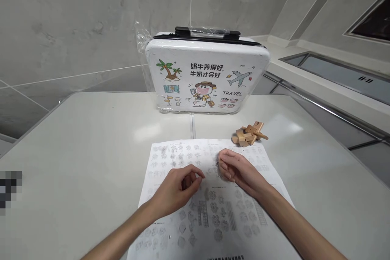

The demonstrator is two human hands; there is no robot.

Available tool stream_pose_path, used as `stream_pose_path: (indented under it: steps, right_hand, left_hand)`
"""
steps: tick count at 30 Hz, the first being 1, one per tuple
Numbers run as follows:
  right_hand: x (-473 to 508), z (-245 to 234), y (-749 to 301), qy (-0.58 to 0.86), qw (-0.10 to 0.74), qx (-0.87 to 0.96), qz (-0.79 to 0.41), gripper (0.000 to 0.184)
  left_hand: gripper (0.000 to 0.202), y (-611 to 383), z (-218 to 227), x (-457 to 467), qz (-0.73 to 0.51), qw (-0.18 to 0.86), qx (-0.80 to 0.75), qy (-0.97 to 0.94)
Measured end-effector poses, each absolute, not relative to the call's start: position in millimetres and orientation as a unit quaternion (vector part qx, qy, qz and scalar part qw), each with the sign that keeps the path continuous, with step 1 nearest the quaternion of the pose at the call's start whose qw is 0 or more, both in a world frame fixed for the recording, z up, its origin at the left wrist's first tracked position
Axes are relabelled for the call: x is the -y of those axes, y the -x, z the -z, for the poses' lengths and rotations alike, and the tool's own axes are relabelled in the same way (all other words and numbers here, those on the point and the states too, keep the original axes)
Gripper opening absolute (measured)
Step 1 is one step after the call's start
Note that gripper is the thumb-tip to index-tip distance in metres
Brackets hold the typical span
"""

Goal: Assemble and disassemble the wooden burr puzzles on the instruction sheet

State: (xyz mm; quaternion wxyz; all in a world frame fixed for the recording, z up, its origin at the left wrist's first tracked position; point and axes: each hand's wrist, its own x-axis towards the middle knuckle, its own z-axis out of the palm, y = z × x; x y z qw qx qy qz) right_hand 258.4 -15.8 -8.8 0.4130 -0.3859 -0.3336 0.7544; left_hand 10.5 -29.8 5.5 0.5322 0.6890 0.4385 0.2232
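My left hand (179, 189) hovers over or rests on a large printed sheet (170, 227); contact is unclear. Its fingers are half curled, with a gap between thumb and forefinger and nothing visible between them. To its right, my right hand (236, 170) is loosely closed above the sheet's upper part, and its palm is hidden. Just beyond that hand lies a small pile of wooden puzzle pieces (246, 136), at the sheet's far right edge. Faint grey puzzle diagrams and lines of text cover the paper.
A white cartoon travel case (207, 73) in clear plastic wrap stands upright at the back of the pale table (91, 146). Behind it rises a grey tiled wall (91, 20). A counter with a metal-framed panel (341, 75) runs along the right.
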Motion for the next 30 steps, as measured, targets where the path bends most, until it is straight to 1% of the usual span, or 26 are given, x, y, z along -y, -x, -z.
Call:
stream_pose_path:
  steps: [30]
  right_hand:
    - [13.3,5.8,-257.8,0.404,0.4,0.342,-0.748,0.033]
  left_hand:
    - [0.03,-10.9,-6.6,28.3,-0.205,0.525,-0.456,-0.689]
